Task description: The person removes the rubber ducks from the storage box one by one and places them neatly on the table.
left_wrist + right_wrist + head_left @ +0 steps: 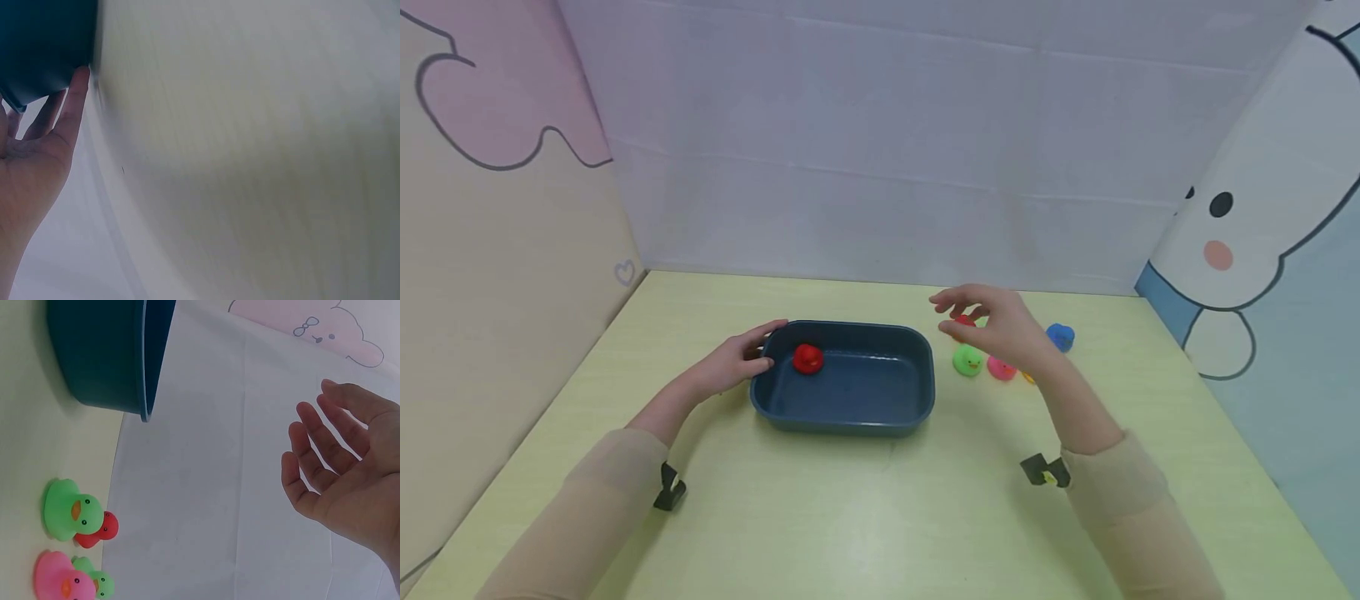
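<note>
A dark blue rectangular basin [865, 423] stands on the table with a red rubber duck [808, 359] inside, near its left end. My left hand [735, 360] holds the basin's left end, thumb at the rim and fingers spread along the back left corner. In the left wrist view, a finger of that left hand [34, 169] lies against the outer wall of the basin [44, 47]. To the right of the basin, my right hand [1000, 327] hovers over the other ducks, its fingers loosely bent and apart. Nothing is in the right hand [356, 462].
Right of the basin sit a green duck [967, 361], a pink duck [1001, 368] and a blue duck [1061, 337]. Another red duck [108, 526] and a second green duck [103, 582] stand behind them. White cloth [880, 150] hangs at the table's back edge.
</note>
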Demonstrator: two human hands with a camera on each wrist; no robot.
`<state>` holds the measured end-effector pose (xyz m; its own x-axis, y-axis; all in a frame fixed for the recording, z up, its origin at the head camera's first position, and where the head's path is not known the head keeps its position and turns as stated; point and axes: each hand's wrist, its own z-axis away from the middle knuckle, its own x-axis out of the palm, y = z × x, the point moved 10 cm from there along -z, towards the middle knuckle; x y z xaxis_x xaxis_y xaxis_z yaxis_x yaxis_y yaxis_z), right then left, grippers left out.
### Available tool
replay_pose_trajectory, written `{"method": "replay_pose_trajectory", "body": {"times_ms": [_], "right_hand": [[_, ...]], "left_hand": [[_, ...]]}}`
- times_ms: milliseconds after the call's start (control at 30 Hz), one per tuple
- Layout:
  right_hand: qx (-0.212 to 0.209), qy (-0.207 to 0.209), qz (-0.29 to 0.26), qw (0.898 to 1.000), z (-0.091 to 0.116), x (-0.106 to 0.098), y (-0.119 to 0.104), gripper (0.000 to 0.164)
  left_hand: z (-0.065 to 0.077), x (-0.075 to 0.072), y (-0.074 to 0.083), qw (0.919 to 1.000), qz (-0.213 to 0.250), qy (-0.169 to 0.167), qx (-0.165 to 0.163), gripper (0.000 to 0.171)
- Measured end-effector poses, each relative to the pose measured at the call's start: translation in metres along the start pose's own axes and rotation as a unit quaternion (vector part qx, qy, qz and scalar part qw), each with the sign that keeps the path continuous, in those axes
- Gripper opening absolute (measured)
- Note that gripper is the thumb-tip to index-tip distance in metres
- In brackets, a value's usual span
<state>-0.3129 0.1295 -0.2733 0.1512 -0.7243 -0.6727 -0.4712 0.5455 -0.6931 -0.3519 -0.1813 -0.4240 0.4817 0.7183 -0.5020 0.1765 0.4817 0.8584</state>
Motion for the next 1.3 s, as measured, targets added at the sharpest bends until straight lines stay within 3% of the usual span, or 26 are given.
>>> {"method": "replay_pose_trajectory", "body": {"times_ms": [600,1033,1300], "right_hand": [[-0.058,-0.057,0.012,0.997,-0.028,0.052,-0.038,0.033],[-0.058,-0.103,-0.008,0.993,-0.046,0.095,-0.042,0.034],[-0.06,-0.12,0.017,0.991,-0.055,0.123,-0.033,0.032]], "left_hand": [[-0.002,0.001,-0.005,1.0,0.003,0.002,-0.006,0.063],[-0.003,0.002,-0.005,0.9999,0.011,0.001,-0.005,0.062],[-0.003,0.003,-0.004,0.9999,0.012,-0.001,-0.003,0.061]]}}
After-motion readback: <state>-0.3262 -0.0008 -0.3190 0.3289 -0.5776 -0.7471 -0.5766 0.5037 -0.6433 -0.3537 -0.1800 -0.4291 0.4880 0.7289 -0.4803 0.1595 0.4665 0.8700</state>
